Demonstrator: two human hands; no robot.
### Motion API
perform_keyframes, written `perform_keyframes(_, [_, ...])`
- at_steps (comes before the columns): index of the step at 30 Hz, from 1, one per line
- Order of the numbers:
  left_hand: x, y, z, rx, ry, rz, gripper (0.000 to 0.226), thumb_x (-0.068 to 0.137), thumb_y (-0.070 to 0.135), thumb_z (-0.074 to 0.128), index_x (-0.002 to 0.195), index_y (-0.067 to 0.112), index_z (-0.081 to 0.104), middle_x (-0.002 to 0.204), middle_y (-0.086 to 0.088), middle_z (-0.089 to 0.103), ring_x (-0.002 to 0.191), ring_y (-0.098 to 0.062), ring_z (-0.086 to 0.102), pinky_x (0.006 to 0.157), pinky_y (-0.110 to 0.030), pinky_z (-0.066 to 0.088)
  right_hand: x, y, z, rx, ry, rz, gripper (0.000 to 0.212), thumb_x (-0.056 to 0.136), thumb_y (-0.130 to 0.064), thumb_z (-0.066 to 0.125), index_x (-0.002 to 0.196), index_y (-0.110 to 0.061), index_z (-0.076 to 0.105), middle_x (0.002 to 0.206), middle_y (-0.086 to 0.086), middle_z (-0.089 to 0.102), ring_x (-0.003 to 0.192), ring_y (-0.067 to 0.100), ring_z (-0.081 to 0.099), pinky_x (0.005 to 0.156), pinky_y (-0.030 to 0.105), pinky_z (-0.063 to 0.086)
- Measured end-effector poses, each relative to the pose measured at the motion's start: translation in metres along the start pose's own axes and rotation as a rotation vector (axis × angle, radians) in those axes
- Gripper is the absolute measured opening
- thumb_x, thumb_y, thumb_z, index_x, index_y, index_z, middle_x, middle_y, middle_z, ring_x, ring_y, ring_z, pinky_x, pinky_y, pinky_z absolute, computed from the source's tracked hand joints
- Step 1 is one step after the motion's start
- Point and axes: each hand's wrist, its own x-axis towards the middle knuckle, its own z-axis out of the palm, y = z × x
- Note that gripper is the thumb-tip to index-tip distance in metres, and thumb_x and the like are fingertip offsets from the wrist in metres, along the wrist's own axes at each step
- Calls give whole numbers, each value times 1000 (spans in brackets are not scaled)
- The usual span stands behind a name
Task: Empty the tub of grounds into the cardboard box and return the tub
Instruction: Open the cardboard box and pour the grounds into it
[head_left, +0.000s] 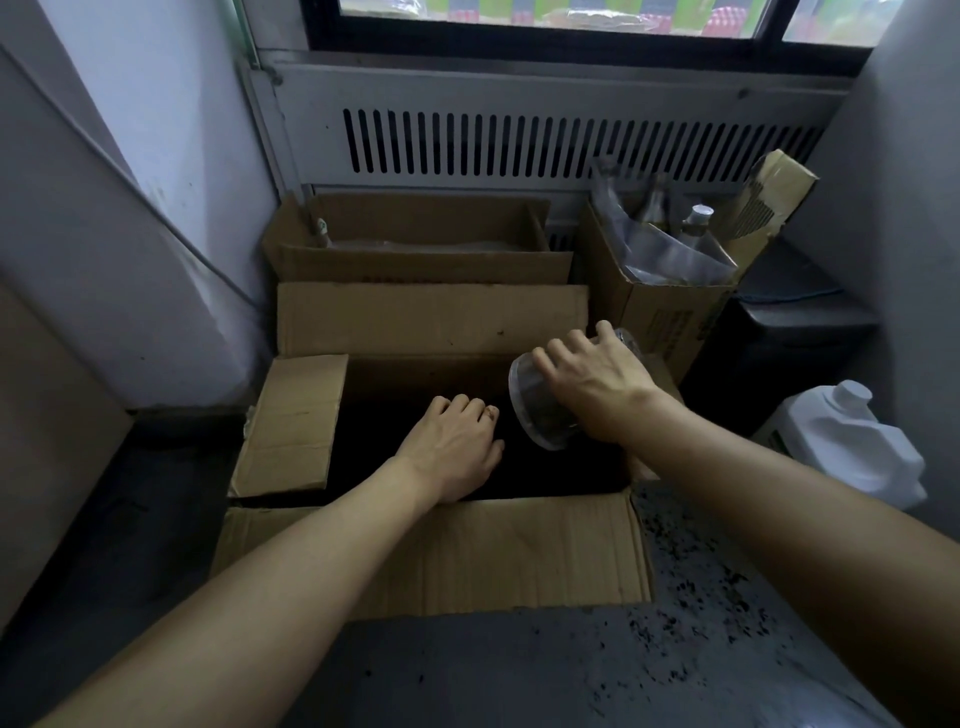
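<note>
An open cardboard box (431, 556) stands on the floor with its flaps spread, and its inside is dark. My right hand (597, 379) grips a clear plastic tub (540, 410) from above, tipped on its side over the box's right half with its mouth facing left. Dark grounds cling inside the tub. My left hand (454, 447) hovers inside the box opening beside the tub's mouth, with its fingers curled down and nothing visibly held.
A second open box (415, 260) stands behind. A box of bottles (660, 306) sits at the right rear. A white jug (852, 441) stands on the right. Spilled grounds (691, 597) dot the floor. Walls close in on both sides, and a radiator grille lies ahead.
</note>
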Motion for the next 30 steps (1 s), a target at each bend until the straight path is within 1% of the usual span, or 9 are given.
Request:
perform_keyframes(3, [1, -1, -2, -7, -8, -3, 53, 100, 43, 31, 139, 10, 43, 126, -8, 56, 114, -24, 50, 98, -41, 39, 1, 4, -3, 48, -52, 13, 101, 70, -47, 84, 150, -15, 30, 138, 12, 51, 124, 32, 51, 99, 47, 38])
perform_keyframes(6, [0, -2, -6, 4, -27, -20, 52, 101, 41, 31, 140, 9, 42, 129, -9, 55, 116, -25, 50, 100, -42, 38, 3, 0, -5, 135, -126, 58, 102, 62, -57, 85, 144, -18, 39, 129, 11, 57, 116, 31, 55, 95, 44, 39])
perform_keyframes(9, [-1, -3, -9, 42, -65, -50, 45, 100, 33, 32, 136, 9, 44, 128, -10, 55, 116, -27, 50, 100, -43, 38, 3, -3, -9, 315, -327, 49, 91, 61, -61, 83, 135, -21, 50, 108, 4, 62, 93, 24, 59, 72, 36, 42])
perform_keyframes(11, [-3, -2, -9, 58, -84, -67, 43, 99, 29, 35, 137, 9, 43, 130, -11, 54, 117, -28, 49, 101, -43, 37, 5, -4, -12, 468, -490, 44, 89, 58, -62, 84, 132, -22, 55, 110, 4, 62, 89, 23, 58, 61, 34, 44])
perform_keyframes(14, [-4, -3, -11, 66, -94, -74, 45, 98, 28, 38, 139, 8, 41, 132, -11, 53, 120, -29, 48, 102, -44, 36, 5, -6, -15, 528, -480, 54, 92, 56, -63, 84, 133, -22, 54, 111, 3, 60, 91, 23, 58, 66, 35, 49])
perform_keyframes(17, [-6, -4, -12, 70, -82, -67, 46, 98, 28, 38, 139, 8, 41, 131, -11, 54, 119, -28, 49, 101, -44, 37, 7, -4, -13, 622, -577, 65, 89, 59, -58, 86, 133, -19, 56, 109, 5, 60, 92, 26, 60, 72, 37, 55])
perform_keyframes(19, [-7, -6, -13, 75, -81, -68, 45, 98, 29, 38, 139, 8, 42, 131, -11, 54, 119, -28, 49, 101, -44, 37, 6, -1, -10, 681, -554, 94, 86, 61, -60, 84, 131, -18, 55, 110, 6, 60, 94, 27, 61, 71, 36, 54])
perform_keyframes(25, [-9, -8, -15, 79, -92, -82, 46, 98, 28, 37, 140, 8, 41, 132, -11, 53, 120, -29, 48, 102, -44, 37, 5, 1, -6, 777, -584, 89, 83, 64, -58, 85, 129, -15, 56, 115, 8, 62, 100, 28, 62, 89, 43, 57])
perform_keyframes(30, [-9, -7, -17, 97, -85, -83, 47, 99, 29, 37, 141, 8, 40, 133, -11, 53, 121, -29, 48, 101, -44, 37, 3, 2, -8, 763, -573, 71, 82, 64, -58, 85, 129, -18, 56, 113, 6, 60, 97, 26, 60, 76, 37, 55])
